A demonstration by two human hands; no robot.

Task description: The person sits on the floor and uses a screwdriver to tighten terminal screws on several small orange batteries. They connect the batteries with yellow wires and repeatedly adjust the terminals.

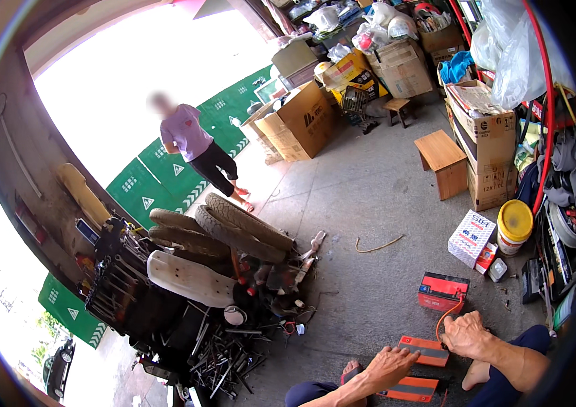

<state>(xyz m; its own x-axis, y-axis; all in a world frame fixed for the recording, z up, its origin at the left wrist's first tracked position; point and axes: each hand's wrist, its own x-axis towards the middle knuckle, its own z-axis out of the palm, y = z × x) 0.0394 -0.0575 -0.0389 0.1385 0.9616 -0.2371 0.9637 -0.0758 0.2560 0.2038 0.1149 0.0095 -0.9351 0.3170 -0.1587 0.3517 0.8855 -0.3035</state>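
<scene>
My left hand [392, 367] reaches in from the lower edge. Its fingers lie stretched out on the near left part of an orange and grey battery [429, 353]. Closed at that battery's right end is my right hand [468, 334], its fingertips pinched around the end of an orange wire [439, 323]. From there the wire curves up to a red and black battery [442, 292] standing on the floor just beyond. A second orange and grey battery [411, 389] lies nearer to me, partly under my left forearm. What tips the wire is hidden by my fingers.
To the left stand a tool rack [121, 285], tyres [244, 230] and a heap of metal tools [227, 356]. At right are a yellow-lidded bucket [515, 224], a white box [471, 239] and a wooden stool [441, 159]. A person [196, 142] stands near green barriers [142, 186].
</scene>
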